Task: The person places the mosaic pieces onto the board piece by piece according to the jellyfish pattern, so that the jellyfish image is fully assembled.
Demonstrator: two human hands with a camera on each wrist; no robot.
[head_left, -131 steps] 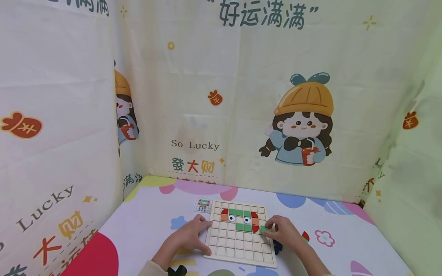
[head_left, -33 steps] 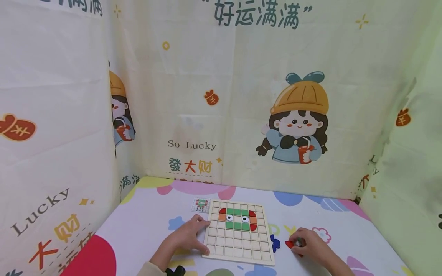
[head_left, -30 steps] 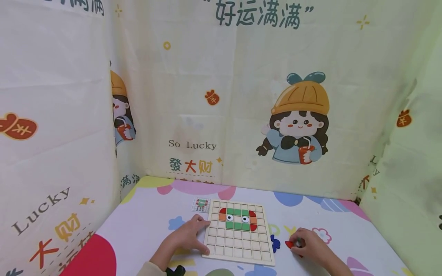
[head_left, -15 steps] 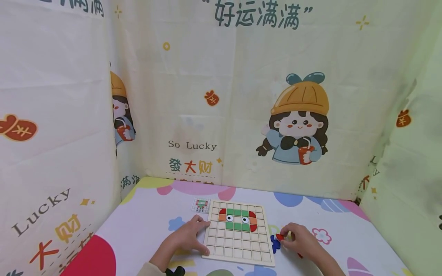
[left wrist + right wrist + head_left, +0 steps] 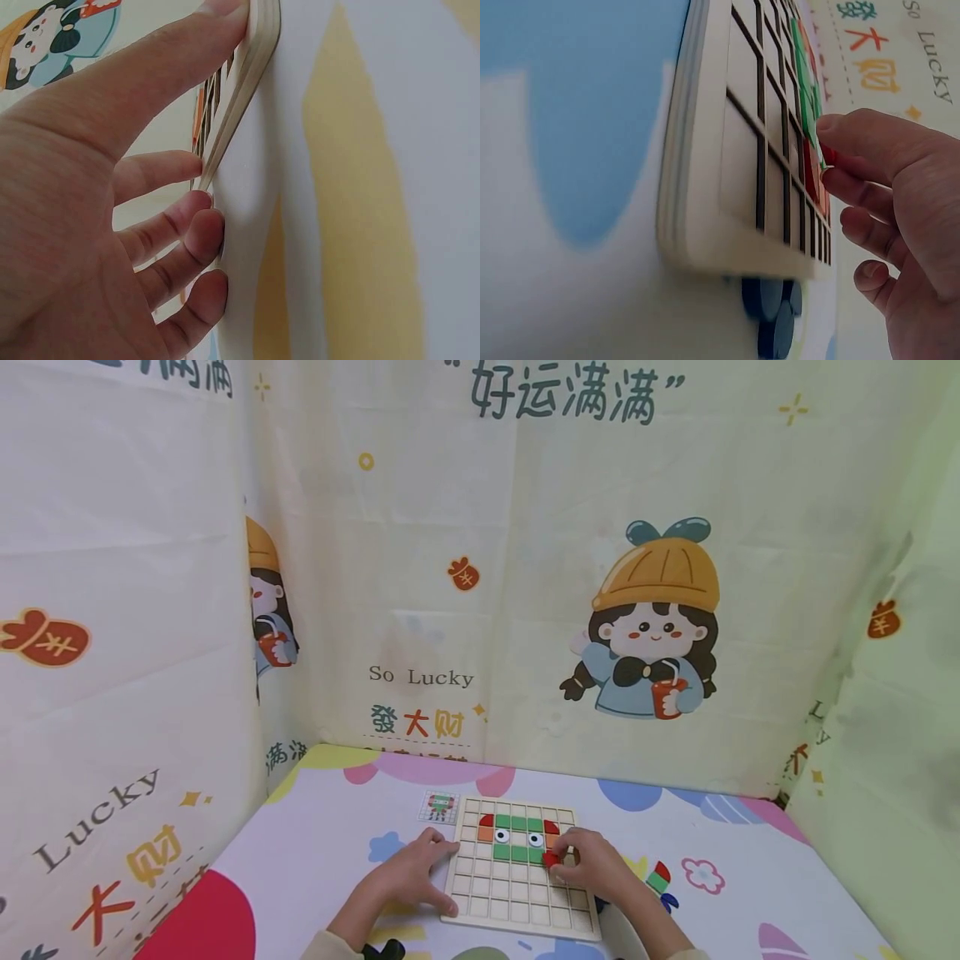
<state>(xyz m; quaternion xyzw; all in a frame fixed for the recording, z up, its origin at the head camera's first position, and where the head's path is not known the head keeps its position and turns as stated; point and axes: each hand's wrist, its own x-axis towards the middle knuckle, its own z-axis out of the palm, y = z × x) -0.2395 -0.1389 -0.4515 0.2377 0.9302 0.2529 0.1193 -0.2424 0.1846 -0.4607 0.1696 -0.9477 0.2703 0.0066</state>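
A wooden grid board (image 5: pixel 525 929) lies on the table, bearing a face of green, red and orange pieces with two eye pieces (image 5: pixel 536 840). My right hand (image 5: pixel 600 867) pinches a small red piece (image 5: pixel 829 156) between thumb and fingertips, right at the face's lower right corner. The red piece's exact shape is mostly hidden by the fingers. Along the board's left side rests my left hand (image 5: pixel 408 872). In the left wrist view, its thumb (image 5: pixel 142 79) lies against the rim, while the other fingers are loosely bent beside the edge.
A small picture card (image 5: pixel 439 807) lies by the board's far left corner. Right of my right forearm are a red and green piece (image 5: pixel 659 877) and a dark blue piece (image 5: pixel 669 902). More dark blue pieces (image 5: pixel 769 300) sit beside the board's right edge.
My right hand earlier held a green piece over the board, then took up a red piece at the right and carried it left onto the board. The left hand stays in place.
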